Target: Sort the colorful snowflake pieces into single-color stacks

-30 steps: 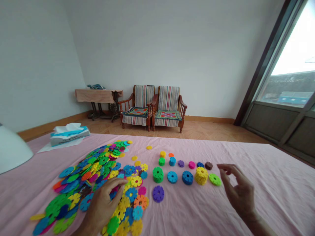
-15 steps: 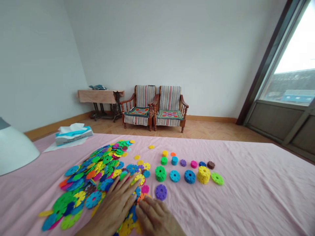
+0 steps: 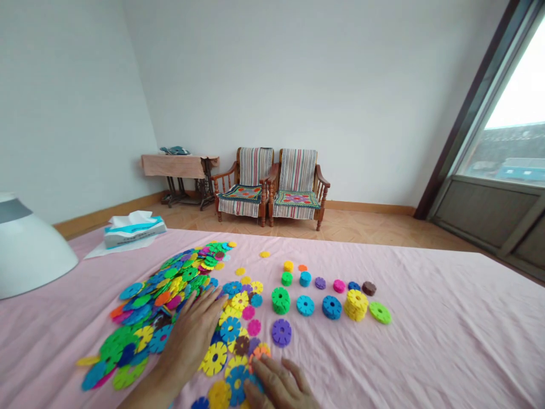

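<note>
My left hand [image 3: 193, 329] lies palm down over the pile of notched plastic discs [image 3: 170, 284], fingers stretched out and pointing away. My right hand [image 3: 279, 383] rests flat with fingers spread at the pile's near right edge, close to an orange disc [image 3: 260, 353] and a blue disc [image 3: 237, 378]. Between the hands, loose yellow, blue, brown and pink discs show. To the right, discs are sorted by colour: a green stack [image 3: 280, 301], a purple disc [image 3: 281, 333], a light blue stack [image 3: 305, 305], a blue stack [image 3: 331, 307], a yellow stack [image 3: 356, 305] and a lime disc [image 3: 380, 312].
Smaller stacks stand in a row behind, among them a brown one [image 3: 369, 288] and a pink one [image 3: 339, 286]. A tissue box [image 3: 135, 230] and a white rounded object [image 3: 32, 255] are at the left. The pink cloth [image 3: 434, 318] covers the table.
My left hand has moved left and away from my right hand, uncovering discs between them. The right hand has shifted slightly right and nearer. The whole view has shifted a little.
</note>
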Tool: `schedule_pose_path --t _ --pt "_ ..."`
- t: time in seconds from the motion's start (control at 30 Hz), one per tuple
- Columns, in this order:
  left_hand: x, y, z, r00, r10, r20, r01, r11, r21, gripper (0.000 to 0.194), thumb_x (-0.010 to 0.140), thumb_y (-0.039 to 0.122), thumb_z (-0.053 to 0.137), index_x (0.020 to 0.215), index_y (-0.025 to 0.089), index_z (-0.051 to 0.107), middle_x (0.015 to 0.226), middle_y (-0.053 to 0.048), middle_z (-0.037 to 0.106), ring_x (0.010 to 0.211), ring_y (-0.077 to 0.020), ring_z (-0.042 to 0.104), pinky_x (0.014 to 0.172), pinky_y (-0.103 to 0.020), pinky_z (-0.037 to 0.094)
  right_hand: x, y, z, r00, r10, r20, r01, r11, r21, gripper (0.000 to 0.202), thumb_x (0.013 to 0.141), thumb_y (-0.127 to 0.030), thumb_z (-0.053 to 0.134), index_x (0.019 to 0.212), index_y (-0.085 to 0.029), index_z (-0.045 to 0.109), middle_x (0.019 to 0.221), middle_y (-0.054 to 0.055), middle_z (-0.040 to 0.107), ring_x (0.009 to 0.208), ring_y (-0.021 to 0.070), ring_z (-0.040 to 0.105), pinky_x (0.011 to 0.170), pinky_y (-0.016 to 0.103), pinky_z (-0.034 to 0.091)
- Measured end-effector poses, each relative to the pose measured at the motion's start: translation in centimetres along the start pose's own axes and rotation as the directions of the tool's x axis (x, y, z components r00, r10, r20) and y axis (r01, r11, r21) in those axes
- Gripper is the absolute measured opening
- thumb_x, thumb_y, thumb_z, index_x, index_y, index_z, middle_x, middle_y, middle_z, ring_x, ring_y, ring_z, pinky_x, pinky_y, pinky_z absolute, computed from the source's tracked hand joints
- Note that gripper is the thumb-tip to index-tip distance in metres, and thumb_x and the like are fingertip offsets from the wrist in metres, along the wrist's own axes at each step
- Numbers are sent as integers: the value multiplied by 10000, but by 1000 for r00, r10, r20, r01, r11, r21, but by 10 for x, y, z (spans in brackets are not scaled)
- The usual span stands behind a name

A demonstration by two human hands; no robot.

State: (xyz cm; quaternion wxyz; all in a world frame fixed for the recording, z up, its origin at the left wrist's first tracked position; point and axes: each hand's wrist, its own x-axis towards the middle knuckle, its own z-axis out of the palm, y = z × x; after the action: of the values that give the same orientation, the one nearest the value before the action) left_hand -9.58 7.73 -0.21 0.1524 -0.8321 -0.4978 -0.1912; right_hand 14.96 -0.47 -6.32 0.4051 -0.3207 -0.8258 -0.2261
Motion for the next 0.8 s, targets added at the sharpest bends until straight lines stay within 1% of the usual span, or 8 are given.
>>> schedule_pose_path --t 0.07,0.17,0.23,0.33,0.43,0.6,0.7,0.8 --pt "1 3 -4 999 11 -49 -13 999 -31 359 903 202 441 1199 218 643 1285 -84 639 1225 -268 554 1052 -510 390 -2 3 4 1000 12 2 -12 1000 -8 198 928 -290 550 1109 -245 617 1069 25 721 953 177 681 834 273 524" --pt "2 13 -11 996 32 -86 -41 994 -102 327 926 263 447 1182 240 650 1245 -58 667 1193 -247 580 1062 -493 390 -3 8 6 997 61 -42 -63 997 -43 187 952 -249 497 1069 -197 633 1003 47 730 907 175 687 794 266 528" --pt "2 20 -13 996 59 -65 -68 988 -142 303 917 322 501 1177 283 651 1227 -27 678 1195 -238 577 1087 -489 362 -2 11 4 998 34 -54 -37 998 -53 188 958 -231 481 1055 -192 638 988 43 729 886 167 686 770 258 527" --pt "-1 22 -11 997 81 -17 -83 982 -169 311 880 358 578 1181 321 647 1215 -4 684 1210 -239 559 1117 -499 313 3 15 -4 998 -52 -29 51 998 -38 162 947 -213 505 1038 -201 638 1006 32 719 877 155 677 750 250 519" --pt "-2 19 -7 999 44 1 -43 985 -167 306 881 328 574 1176 304 652 1216 -18 683 1188 -250 575 1089 -518 355 6 15 -8 997 -68 -39 68 998 0 120 935 -199 522 977 -200 634 988 30 714 845 151 670 732 255 507" --pt "1 19 -12 999 -36 3 36 989 -141 277 875 298 563 1116 254 692 1194 -53 694 1175 -273 581 1010 -497 461 0 4 9 991 63 -117 -53 995 90 144 936 -156 462 900 -182 599 837 47 698 710 165 658 650 289 487" --pt "3 24 -19 998 -60 27 63 989 -137 285 838 373 612 1077 253 709 1183 -63 697 1173 -303 576 1005 -526 458 -4 -3 22 968 166 -187 -144 981 127 212 956 -146 377 901 -190 577 758 44 677 623 175 641 585 306 467" --pt "0 26 -18 997 -63 34 67 989 -132 356 798 430 656 1110 261 695 1204 -62 686 1183 -318 565 1016 -539 443 -5 -7 28 952 206 -226 -175 973 149 233 958 -146 349 888 -204 564 741 37 669 602 167 626 565 297 463"
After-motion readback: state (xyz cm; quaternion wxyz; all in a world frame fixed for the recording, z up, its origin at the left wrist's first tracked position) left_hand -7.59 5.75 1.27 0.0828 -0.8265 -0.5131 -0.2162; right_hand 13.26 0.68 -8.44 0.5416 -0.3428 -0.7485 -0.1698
